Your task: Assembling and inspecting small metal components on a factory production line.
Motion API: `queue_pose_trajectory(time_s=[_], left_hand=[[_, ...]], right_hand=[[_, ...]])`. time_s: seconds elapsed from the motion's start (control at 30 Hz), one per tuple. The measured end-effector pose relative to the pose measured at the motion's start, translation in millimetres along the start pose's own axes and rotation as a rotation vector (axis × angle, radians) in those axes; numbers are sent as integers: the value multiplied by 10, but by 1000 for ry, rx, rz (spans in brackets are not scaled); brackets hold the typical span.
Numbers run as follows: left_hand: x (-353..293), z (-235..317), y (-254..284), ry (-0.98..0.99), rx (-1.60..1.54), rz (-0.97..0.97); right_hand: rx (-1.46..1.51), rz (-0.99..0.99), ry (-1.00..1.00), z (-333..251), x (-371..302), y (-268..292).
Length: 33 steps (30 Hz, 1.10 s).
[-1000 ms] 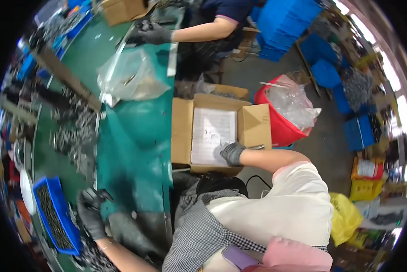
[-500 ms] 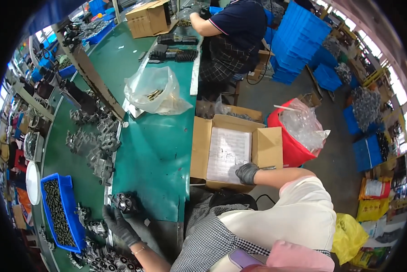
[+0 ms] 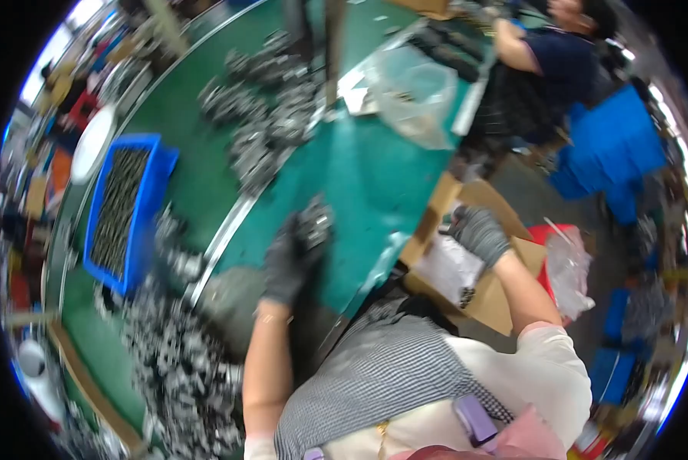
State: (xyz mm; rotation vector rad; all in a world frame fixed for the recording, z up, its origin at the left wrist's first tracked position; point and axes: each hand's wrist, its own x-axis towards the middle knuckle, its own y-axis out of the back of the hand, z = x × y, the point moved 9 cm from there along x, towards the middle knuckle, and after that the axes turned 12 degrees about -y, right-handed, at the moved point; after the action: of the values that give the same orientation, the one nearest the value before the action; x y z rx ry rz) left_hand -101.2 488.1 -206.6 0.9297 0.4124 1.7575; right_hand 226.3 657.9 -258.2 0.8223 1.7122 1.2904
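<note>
My left hand (image 3: pixel 286 261), in a dark grey glove, is over the green worktop. Its fingers close round a grey metal casting (image 3: pixel 315 221), which is smeared by motion. My right hand (image 3: pixel 478 234), gloved the same way, reaches over an open cardboard box (image 3: pixel 497 299) at my right. Its fingers are curled near the box's far side, and a bit of something metallic shows beside them; I cannot make out what they hold. White sheets (image 3: pixel 451 264) lie inside the box, with a small dark part (image 3: pixel 467 297) near its close edge.
Heaped castings (image 3: pixel 183 368) lie at the near left, more (image 3: pixel 263 115) beyond the rail. A blue bin (image 3: pixel 156 169) holds small dark pieces. A clear plastic bag (image 3: pixel 417 92) stands farther up the worktop. Another person (image 3: pixel 559 61) works at the far right, near blue crates (image 3: pixel 620 138).
The view has swung left. My left hand has moved away from the rail with the casting. My right hand has lifted from the sheets' near edge toward the box's far side.
</note>
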Motion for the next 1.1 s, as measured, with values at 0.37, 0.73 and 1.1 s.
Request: queue_pose_trajectory(time_s=[0.37,0.73,1.1], left_hand=[[-158,-58,-85,75,-15,132],[40,231,-146,-129,274,-48],[38,187,-180,-75,250,-49]], right_hand=[[-96,-245,196,-2750,409,383],[1581,90,439,-2671,241,2038],[1549,-19,536,-2739,352,1596]])
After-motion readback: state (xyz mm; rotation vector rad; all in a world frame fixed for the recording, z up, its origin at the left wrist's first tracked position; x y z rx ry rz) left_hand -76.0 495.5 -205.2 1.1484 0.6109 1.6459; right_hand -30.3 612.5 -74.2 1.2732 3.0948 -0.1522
